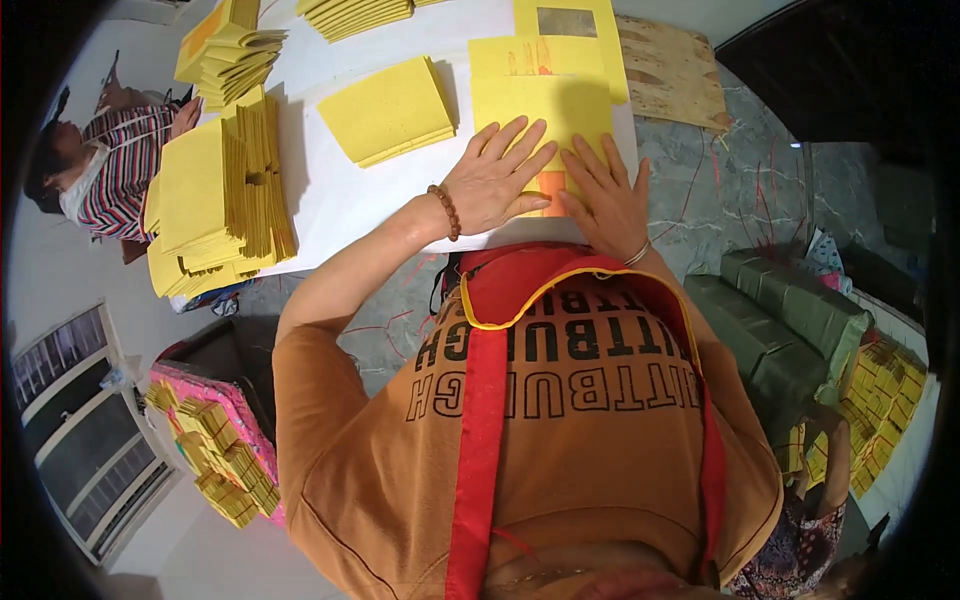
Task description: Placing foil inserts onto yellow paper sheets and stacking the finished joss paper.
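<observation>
While both your hands lie flat, fingers spread, gripping nothing: left hand (497, 175), right hand (605, 195) press yellow sheet (545, 110) at worktop (330, 190) near edge. Paper likely light, floppy, tearable; lift by corner.

At the right of the frame, beside you, stand dark green wrapped rectangular bundles (790, 330), stacked side by side. Further right, at the frame's edge, lie small yellow packets (880, 400) packed in rows. At lower left, similar yellow bundled packets (225, 460) sit on a pink-edged tray (262, 452). You have no signs or screens in view.
</observation>
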The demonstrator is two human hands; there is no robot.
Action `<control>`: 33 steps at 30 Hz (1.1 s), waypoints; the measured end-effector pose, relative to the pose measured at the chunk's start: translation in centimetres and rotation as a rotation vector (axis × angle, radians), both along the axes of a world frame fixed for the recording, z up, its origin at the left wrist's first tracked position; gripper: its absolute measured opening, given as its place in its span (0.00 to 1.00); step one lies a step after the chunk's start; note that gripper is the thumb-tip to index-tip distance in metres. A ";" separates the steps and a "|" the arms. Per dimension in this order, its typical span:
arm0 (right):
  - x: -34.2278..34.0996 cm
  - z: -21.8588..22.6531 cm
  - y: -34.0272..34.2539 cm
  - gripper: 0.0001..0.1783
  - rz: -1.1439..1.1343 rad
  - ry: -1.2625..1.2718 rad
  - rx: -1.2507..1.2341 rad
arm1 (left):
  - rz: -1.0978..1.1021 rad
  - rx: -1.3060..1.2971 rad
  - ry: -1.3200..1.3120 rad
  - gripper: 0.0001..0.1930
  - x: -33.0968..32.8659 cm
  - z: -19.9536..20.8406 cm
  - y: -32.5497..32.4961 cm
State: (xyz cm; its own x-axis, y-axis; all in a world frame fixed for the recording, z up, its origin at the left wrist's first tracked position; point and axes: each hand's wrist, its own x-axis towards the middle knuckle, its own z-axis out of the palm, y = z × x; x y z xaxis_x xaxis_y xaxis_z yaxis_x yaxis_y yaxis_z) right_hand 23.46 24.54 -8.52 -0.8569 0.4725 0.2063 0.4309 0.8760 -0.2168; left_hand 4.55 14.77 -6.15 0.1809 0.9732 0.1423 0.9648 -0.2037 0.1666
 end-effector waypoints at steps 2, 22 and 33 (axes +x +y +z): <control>0.1 0.1 0.0 0.27 0.021 0.044 -0.082 | -0.069 0.021 0.091 0.28 -0.3 0.4 0.4; 0.7 1.4 2.3 0.16 -0.050 0.470 -0.913 | 0.406 0.556 0.259 0.27 -9.3 -1.2 -5.3; 0.5 0.4 1.7 0.14 -0.052 0.467 -0.800 | 0.433 0.096 0.180 0.26 -13.5 -8.2 -5.0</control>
